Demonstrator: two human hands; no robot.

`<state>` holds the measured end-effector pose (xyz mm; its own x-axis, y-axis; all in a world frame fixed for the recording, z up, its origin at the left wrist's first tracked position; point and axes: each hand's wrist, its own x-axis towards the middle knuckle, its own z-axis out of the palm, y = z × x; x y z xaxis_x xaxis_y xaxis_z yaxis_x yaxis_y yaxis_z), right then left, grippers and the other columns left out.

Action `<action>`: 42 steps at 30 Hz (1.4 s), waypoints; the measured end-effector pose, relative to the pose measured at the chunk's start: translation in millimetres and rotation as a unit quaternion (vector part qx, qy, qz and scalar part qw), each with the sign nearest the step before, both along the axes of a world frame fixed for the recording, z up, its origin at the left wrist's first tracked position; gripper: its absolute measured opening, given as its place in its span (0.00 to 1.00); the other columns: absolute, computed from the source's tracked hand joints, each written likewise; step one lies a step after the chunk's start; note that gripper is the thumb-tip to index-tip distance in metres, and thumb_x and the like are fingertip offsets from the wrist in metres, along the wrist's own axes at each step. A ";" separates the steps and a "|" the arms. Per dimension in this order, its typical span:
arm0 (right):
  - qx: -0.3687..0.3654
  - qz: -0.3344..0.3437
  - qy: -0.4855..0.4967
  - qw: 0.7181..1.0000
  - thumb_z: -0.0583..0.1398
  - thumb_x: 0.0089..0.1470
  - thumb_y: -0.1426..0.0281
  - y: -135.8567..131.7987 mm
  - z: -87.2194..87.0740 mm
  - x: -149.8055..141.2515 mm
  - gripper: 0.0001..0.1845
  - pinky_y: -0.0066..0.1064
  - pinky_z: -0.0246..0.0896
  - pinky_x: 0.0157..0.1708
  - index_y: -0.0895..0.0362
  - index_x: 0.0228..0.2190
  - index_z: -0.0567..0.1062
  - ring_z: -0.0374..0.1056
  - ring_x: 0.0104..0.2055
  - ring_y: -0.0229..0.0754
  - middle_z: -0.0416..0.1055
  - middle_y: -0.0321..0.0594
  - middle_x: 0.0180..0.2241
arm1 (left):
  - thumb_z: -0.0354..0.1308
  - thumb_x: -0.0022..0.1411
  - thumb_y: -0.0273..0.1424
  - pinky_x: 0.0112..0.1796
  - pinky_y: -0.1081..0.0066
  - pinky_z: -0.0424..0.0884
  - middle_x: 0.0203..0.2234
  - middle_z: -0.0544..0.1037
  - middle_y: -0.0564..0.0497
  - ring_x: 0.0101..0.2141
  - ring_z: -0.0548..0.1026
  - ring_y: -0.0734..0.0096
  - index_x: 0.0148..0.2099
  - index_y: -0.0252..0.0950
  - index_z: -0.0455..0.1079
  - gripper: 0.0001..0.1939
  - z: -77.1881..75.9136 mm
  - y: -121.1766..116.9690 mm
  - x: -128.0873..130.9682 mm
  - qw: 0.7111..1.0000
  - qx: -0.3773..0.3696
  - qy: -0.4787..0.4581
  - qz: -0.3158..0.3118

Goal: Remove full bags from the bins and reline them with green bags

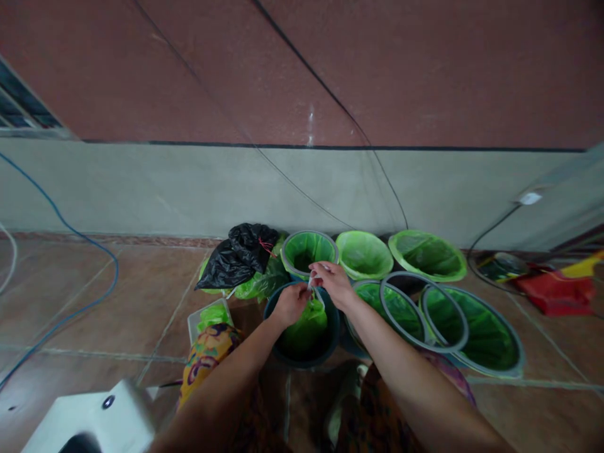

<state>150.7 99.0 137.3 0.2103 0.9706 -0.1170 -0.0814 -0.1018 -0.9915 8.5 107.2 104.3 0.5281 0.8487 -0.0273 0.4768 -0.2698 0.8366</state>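
Note:
Over a dark round bin, both my hands are closed on the white drawstring of a green garbage bag. The bag hangs down inside the bin, its top gathered under the string. My left hand pinches the string on the near left side. Slightly higher and to the right, my right hand grips the other part of it. The exact finger hold is small and partly hidden.
Several bins lined with green bags, such as one at the back, stand by the wall. A loose grey ring lies over the right-hand bins. A black bag sits left, near a white tray. A blue cable crosses the floor.

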 end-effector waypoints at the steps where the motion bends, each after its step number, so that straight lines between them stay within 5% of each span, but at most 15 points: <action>1: 0.004 -0.011 0.002 1.000 0.63 0.43 0.51 1.5 -0.1 1.6 0.24 0.28 0.63 0.26 0.59 0.32 0.75 0.65 0.23 0.34 0.70 0.35 0.24 | 0.48 0.63 0.30 0.34 0.70 0.66 0.24 0.75 0.51 0.28 0.71 0.70 0.29 0.35 0.73 0.14 -0.5 1.6 -0.1 1.000 -0.001 0.005 0.018; 4: 0.017 -0.045 -0.049 0.998 0.66 0.41 0.54 5.5 1.2 12.6 0.25 0.28 0.62 0.27 0.59 0.37 0.75 0.65 0.24 0.35 0.70 0.34 0.24 | 0.49 0.62 0.30 0.31 0.72 0.65 0.23 0.76 0.50 0.26 0.71 0.72 0.27 0.35 0.73 0.15 -5.7 6.7 -2.1 0.997 -0.032 -0.006 0.076; 7: -0.020 -0.023 -0.209 0.977 0.66 0.42 0.60 3.8 4.7 32.9 0.23 0.28 0.61 0.27 0.58 0.40 0.76 0.65 0.24 0.36 0.71 0.34 0.23 | 0.50 0.61 0.30 0.29 0.74 0.65 0.24 0.78 0.49 0.26 0.73 0.72 0.28 0.34 0.73 0.14 -14.7 12.4 -6.9 0.981 -0.087 -0.038 0.167; 9: -0.063 0.033 -0.367 0.927 0.66 0.41 0.65 -2.2 7.0 46.8 0.15 0.29 0.61 0.29 0.55 0.34 0.79 0.68 0.27 0.38 0.74 0.35 0.24 | 0.49 0.61 0.30 0.28 0.74 0.66 0.25 0.79 0.49 0.25 0.74 0.72 0.30 0.34 0.74 0.13 -19.8 15.7 -11.2 0.965 -0.123 -0.073 0.218; 13: -0.153 0.132 -0.587 0.784 0.66 0.41 0.73 -19.3 11.2 60.6 0.03 0.32 0.61 0.32 0.53 0.20 0.79 0.72 0.32 0.45 0.75 0.41 0.24 | 0.50 0.60 0.32 0.28 0.75 0.67 0.25 0.79 0.50 0.26 0.74 0.73 0.32 0.34 0.74 0.12 -21.9 18.3 -19.1 0.951 -0.146 -0.134 0.238; 15: -0.159 0.156 -0.608 0.762 0.63 0.46 0.72 -24.4 15.5 60.2 0.07 0.32 0.60 0.32 0.53 0.20 0.79 0.72 0.33 0.46 0.75 0.42 0.25 | 0.51 0.60 0.33 0.30 0.74 0.67 0.24 0.78 0.51 0.27 0.74 0.72 0.30 0.34 0.73 0.12 -20.5 18.2 -20.9 0.953 -0.135 -0.143 0.229; 21: -0.017 0.143 -0.468 0.872 0.54 0.59 0.67 -20.4 28.2 49.9 0.14 0.27 0.61 0.34 0.57 0.27 0.76 0.69 0.33 0.38 0.74 0.40 0.29 | 0.51 0.60 0.32 0.27 0.75 0.64 0.20 0.74 0.53 0.24 0.70 0.75 0.31 0.34 0.73 0.12 -21.4 18.5 -18.4 0.958 -0.144 -0.146 0.201; 26: -0.089 0.122 -0.198 0.969 0.49 0.63 0.57 -18.0 24.0 32.5 0.19 0.22 0.60 0.21 0.56 0.39 0.73 0.70 0.25 0.34 0.75 0.40 0.33 | 0.51 0.59 0.31 0.25 0.75 0.63 0.18 0.70 0.55 0.20 0.67 0.76 0.31 0.33 0.73 0.11 -23.4 17.1 -14.5 0.955 -0.169 -0.142 0.199; 35: -0.128 0.176 0.119 0.969 0.46 0.57 0.39 -20.2 27.3 11.8 0.38 0.27 0.65 0.26 0.60 0.31 0.76 0.66 0.23 0.35 0.70 0.40 0.23 | 0.51 0.59 0.30 0.23 0.75 0.60 0.16 0.70 0.55 0.19 0.65 0.78 0.28 0.33 0.71 0.10 -17.8 10.0 -7.5 0.961 -0.183 -0.121 0.170; 42: -0.128 0.160 0.058 0.977 0.53 0.54 0.41 -21.9 22.6 3.7 0.34 0.24 0.54 0.18 0.60 0.28 0.76 0.56 0.18 0.32 0.62 0.33 0.16 | 0.51 0.58 0.32 0.23 0.75 0.54 0.15 0.64 0.58 0.18 0.59 0.79 0.28 0.33 0.69 0.11 -15.8 10.3 -6.2 0.965 -0.177 -0.139 0.136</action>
<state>154.3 77.1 160.0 -0.1279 0.9205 -0.3693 -0.1161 -0.3837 -0.9161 2.2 117.5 88.4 0.3168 0.9201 -0.2305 0.2340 0.1597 0.9590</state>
